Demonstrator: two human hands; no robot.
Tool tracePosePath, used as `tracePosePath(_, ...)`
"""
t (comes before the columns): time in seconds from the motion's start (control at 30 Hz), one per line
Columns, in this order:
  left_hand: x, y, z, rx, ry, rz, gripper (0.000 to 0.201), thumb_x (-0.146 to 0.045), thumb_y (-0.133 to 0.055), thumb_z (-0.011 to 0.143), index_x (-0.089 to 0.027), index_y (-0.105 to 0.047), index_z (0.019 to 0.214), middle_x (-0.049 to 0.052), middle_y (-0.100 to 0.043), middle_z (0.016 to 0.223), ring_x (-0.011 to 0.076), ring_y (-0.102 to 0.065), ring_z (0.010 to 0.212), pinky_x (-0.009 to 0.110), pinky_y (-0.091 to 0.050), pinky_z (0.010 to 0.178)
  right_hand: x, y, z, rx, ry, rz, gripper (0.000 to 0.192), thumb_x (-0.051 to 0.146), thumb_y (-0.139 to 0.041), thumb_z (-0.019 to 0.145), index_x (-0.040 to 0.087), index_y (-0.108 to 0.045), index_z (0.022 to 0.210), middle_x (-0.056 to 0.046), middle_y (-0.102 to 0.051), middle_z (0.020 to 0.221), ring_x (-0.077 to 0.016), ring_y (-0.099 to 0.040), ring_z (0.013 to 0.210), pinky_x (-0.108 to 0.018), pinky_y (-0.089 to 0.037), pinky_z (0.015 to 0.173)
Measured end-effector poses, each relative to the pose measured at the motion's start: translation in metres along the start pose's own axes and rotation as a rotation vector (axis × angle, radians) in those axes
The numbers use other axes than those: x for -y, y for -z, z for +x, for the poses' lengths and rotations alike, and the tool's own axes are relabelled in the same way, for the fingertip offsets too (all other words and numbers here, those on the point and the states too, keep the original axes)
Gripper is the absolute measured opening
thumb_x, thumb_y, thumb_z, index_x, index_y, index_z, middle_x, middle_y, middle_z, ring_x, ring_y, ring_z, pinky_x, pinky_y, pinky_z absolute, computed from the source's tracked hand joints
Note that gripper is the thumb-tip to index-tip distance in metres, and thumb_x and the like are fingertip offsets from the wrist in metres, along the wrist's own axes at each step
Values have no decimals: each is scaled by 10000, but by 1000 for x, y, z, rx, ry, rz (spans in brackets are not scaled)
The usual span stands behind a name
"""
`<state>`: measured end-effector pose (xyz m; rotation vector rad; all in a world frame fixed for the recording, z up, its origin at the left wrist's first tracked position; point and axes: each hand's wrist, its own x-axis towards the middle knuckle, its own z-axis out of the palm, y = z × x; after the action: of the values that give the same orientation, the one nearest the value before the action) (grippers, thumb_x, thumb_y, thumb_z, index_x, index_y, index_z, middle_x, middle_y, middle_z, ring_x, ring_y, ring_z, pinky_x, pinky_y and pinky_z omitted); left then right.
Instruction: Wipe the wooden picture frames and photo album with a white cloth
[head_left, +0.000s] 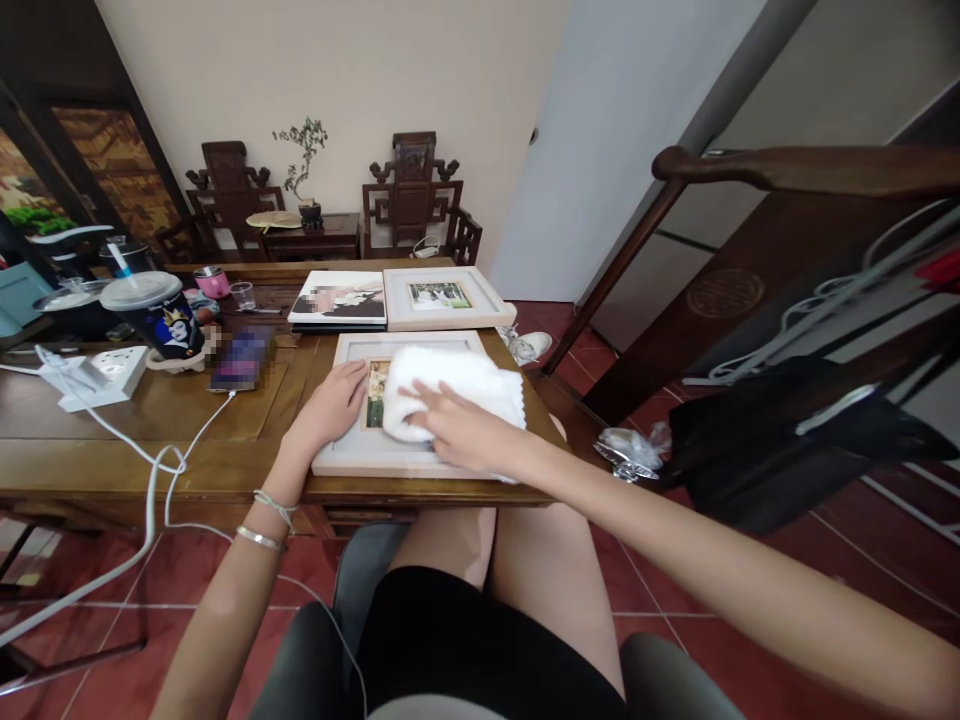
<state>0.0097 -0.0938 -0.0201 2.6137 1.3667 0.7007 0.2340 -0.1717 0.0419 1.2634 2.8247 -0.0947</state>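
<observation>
A light wooden picture frame (420, 460) lies flat on the table's front right corner, with a small photo (374, 395) at its middle. My left hand (336, 405) rests flat on the frame's left side, fingers stretched out beside the photo. On top of the frame is a folded white fluffy cloth (487, 390), covering much of its right half and part of the photo. My right hand (457, 430) presses on this cloth and grips it, fingers partly bent; the thumb side is hard to make out.
Behind lie a photo book (337, 300) and a second picture frame (487, 300). To the left are a phone (241, 360) on a charging cable, a lidded cup (169, 320) and a power strip (112, 378). A dark wooden chair (720, 290) stands at the right.
</observation>
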Motion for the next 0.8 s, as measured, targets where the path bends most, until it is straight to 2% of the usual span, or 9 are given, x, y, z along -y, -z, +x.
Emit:
tracePosePath(0.07, 0, 1, 0, -4, -1, -5, 448, -270, -355, 980, -94, -567, 1333, 172, -536, 1443, 267, -462, 1375, 467, -343, 1187, -16, -9, 22, -25, -87, -79, 560, -37, -428, 791, 61, -582, 1320, -235, -316, 1581, -387, -253, 1471, -586, -273, 1141)
tracePosePath(0.23, 1, 1, 0, -11, -16, -21, 441, -270, -360, 982, -122, -560, 1346, 152, -537, 1448, 260, -464, 1374, 473, -352, 1180, -48, -8, 70, -113, -205, -214, 523, -16, -469, 852, 64, -545, 1363, -230, -175, 1630, -440, -145, 1486, -665, -240, 1129)
tracePosePath(0.33, 2, 1, 1, -8, -12, -15, 436, -277, -370, 983, -135, -558, 1350, 139, -541, 1446, 258, -463, 1376, 472, -351, 1181, -53, -3, 80, -100, -188, -222, 472, 4, -512, 860, 94, -592, 1316, -220, -235, 1617, -450, -181, 1474, -704, -258, 1097)
tracePosePath(0.4, 2, 0, 1, -3, -9, -14, 434, -279, -371, 984, -139, -558, 1350, 137, -543, 1445, 260, -463, 1376, 478, -350, 1181, -49, -2, 76, -59, -128, -209, 465, -5, -492, 853, 98, -615, 1289, -211, -298, 1596, -438, -226, 1462, -702, -294, 1076)
tracePosePath(0.5, 1, 0, 1, 1, 1, -9, 435, -268, -366, 982, -124, -559, 1345, 150, -542, 1442, 261, -461, 1376, 468, -344, 1185, -33, -1, 55, 3, -17, -174, 509, -39, -428, 822, 85, -619, 1277, -211, -348, 1571, -402, -288, 1442, -660, -350, 1055)
tracePosePath(0.57, 0, -1, 1, 6, 12, -6, 439, -263, -365, 982, -106, -556, 1345, 161, -535, 1446, 262, -455, 1381, 457, -344, 1186, -18, 4, 35, 40, 33, -130, 527, -56, -413, 793, 89, -636, 1248, -213, -388, 1547, -373, -317, 1433, -600, -376, 1055)
tracePosePath(0.63, -1, -1, 0, 9, 22, -6, 442, -263, -365, 983, -96, -552, 1346, 169, -526, 1453, 265, -449, 1386, 455, -354, 1181, -3, 15, 13, 98, 65, -63, 507, -56, -426, 772, 107, -676, 1182, -208, -489, 1469, -350, -388, 1396, -510, -417, 1035)
tracePosePath(0.73, -1, -1, 0, 3, 20, -5, 443, -261, -359, 983, -105, -544, 1354, 165, -522, 1458, 266, -449, 1386, 467, -361, 1175, 15, 35, -14, 223, 74, 53, 460, -24, -440, 785, 147, -714, 1112, -178, -659, 1235, -316, -616, 1149, -389, -504, 882)
tracePosePath(0.8, -1, -1, -1, -2, 13, 0, 442, -261, -357, 984, -120, -538, 1362, 153, -525, 1458, 261, -450, 1385, 468, -356, 1178, 21, 42, -23, 257, 75, 121, 443, -3, -445, 799, 173, -721, 1097, -152, -694, 1158, -292, -668, 1035, -351, -519, 812)
